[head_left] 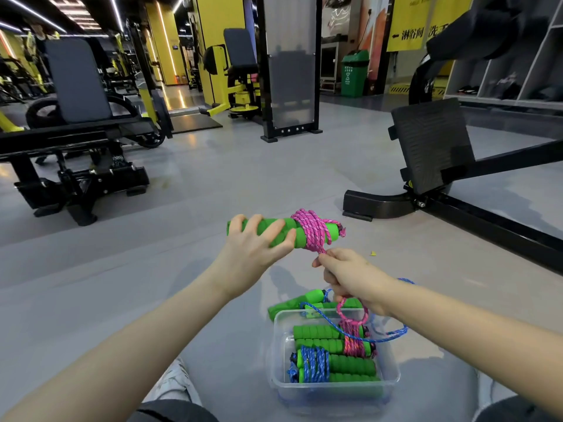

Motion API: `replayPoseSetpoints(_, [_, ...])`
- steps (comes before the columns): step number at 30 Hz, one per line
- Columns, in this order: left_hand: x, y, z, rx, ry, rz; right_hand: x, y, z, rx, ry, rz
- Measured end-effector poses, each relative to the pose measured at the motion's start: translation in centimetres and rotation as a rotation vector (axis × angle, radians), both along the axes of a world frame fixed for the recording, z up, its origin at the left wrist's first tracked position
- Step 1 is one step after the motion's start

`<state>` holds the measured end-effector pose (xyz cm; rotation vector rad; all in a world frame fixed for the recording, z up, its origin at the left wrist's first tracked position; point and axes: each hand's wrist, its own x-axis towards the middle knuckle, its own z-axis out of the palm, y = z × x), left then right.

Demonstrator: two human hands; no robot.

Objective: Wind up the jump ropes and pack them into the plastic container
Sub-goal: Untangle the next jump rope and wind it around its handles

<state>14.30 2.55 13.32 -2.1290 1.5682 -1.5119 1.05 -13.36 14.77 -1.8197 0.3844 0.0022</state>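
My left hand grips the two green foam handles of a jump rope, held side by side above the floor. Pink rope is wound around their right end. My right hand pinches the free end of that pink rope just below the coil, and a pink loop hangs under the hand. On the floor between my knees stands a clear plastic container. It holds a wound pink rope and a wound blue rope, both with green handles. An unwound blue rope lies behind the container.
I am on a grey gym floor. A black footplate machine with a long base bar stands to the right. A black bench machine is at the left, and a weight-stack frame stands further back.
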Motion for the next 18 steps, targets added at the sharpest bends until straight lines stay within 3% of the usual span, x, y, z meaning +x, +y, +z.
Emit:
replayPoseSetpoints(4, [0.6, 0.5, 0.4, 0.068, 0.017, 0.083, -0.2, -0.6, 1.5, -0.208, 0.088, 0.138])
replayPoseSetpoints(6, [0.7, 0.8, 0.3, 0.109, 0.022, 0.105, -0.3, -1.1, 2.6, -0.419, 0.087, 0.230])
replayPoseSetpoints(9, [0.0, 0.5, -0.4, 0.191, 0.021, 0.101, -0.4, -1.7, 4.1, -0.793, 0.020, 0.382])
replayPoseSetpoints(11, [-0.6, 0.1, -1.0, 0.241, 0.023, 0.076, -0.3, -2.0, 4.9, -0.916, -0.064, 0.430])
replayPoseSetpoints(13, [-1.1, -0.1, -1.1, 0.286, 0.019, 0.013, 0.0, -2.6, 5.4, -0.854, -0.186, 0.438])
replayPoseSetpoints(18, [-2.5, -0.1, -0.7, 0.284, -0.022, -0.250, 0.7, -6.0, 4.9, -0.276, -0.306, 0.268])
